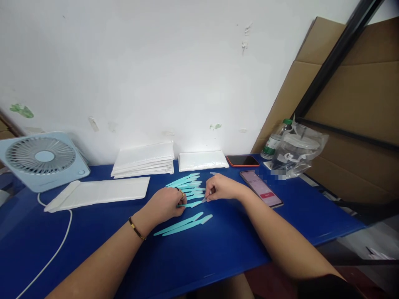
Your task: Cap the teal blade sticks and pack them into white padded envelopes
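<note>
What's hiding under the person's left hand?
Several turquoise sticks poke out beside the left hand, above the blue table. The hand covers their other ends, so I can't see those, or whether anything else is under there.

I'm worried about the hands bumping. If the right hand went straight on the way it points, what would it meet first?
Most likely the teal razor pinched in the left hand, then the left hand itself; exact depth is unclear.
</note>
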The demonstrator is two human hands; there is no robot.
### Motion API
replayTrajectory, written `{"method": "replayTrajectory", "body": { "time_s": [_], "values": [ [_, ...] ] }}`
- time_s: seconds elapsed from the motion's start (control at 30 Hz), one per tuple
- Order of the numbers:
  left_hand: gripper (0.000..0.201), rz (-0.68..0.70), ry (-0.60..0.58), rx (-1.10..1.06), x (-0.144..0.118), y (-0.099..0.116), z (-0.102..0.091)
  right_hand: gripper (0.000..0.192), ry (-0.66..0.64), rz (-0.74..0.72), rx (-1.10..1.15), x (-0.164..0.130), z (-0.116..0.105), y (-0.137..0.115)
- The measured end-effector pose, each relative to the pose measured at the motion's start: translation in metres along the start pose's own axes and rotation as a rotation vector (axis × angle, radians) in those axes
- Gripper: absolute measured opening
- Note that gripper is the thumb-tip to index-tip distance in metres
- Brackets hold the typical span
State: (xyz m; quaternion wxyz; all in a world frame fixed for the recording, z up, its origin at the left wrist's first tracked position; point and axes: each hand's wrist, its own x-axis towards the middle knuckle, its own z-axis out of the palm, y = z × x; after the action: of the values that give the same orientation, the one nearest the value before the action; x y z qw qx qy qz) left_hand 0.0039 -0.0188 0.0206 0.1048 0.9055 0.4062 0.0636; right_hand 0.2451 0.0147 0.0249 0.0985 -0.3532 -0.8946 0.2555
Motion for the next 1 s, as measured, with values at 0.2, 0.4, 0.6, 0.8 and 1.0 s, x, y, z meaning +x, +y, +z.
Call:
{"method": "replayTrajectory", "body": {
  "time_s": [0.2,0.4,0.6,0.8,1.0],
  "values": [
    [0.013,-0.004,-0.004,0.004,0.0,0.0,-0.001,0.014,-0.019,-0.046,0.055,-0.003,0.0,0.003],
    [0.011,-0.002,-0.001,0.014,0.0,0.0,-0.001,0.014,0.011,-0.061,0.093,-0.002,0.004,0.004],
    [0.016,0.015,0.028,0.002,0.005,0.003,0.008,0.013,0.043,-0.089,0.108,0.008,0.014,-0.004],
    [0.019,-0.002,0.104,-0.075,0.006,0.002,0.008,0.015,0.203,-0.02,0.096,0.002,0.004,0.009],
    [0.023,-0.015,-0.12,-0.309,-0.01,0.009,-0.018,0.017,0.565,0.341,-0.156,-0.016,-0.023,0.054]
  ]
}}
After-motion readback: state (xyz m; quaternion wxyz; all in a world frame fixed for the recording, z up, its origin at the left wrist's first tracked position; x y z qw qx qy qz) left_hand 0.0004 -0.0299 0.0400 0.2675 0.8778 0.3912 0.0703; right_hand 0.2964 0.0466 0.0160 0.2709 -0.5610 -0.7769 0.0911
